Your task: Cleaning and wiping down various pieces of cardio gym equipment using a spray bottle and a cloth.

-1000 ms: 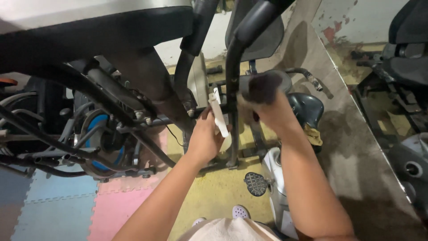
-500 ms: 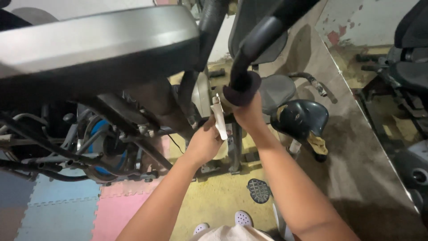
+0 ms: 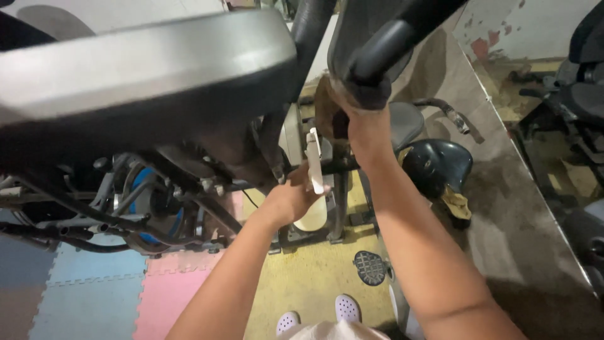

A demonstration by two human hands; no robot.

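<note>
Two hands in view, both raised under an exercise machine. Left hand (image 3: pixel 290 200) closed around one flat white tool (image 3: pixel 314 161), held upright against the dark frame (image 3: pixel 239 151) at the machine's centre. Right hand (image 3: pixel 365 123) up against one black padded handlebar end (image 3: pixel 368 85), partly hidden behind it; whether clenched or loose cannot be told. One large grey housing (image 3: pixel 145 69) overhead at left. One blue-rimmed flywheel (image 3: pixel 151 208) behind several black cables at left. One dark saddle (image 3: pixel 440 165) to the right of the right forearm, one yellowish cloth (image 3: pixel 456 203) hanging at its lower edge. One round black pedal (image 3: pixel 370 267) lying on the yellow floor (image 3: pixel 308 283). Foam floor mats: one pink (image 3: pixel 170 289), one blue (image 3: pixel 94 271). Two white perforated clogs (image 3: pixel 318 313) at bottom centre. No containers seen.
</note>
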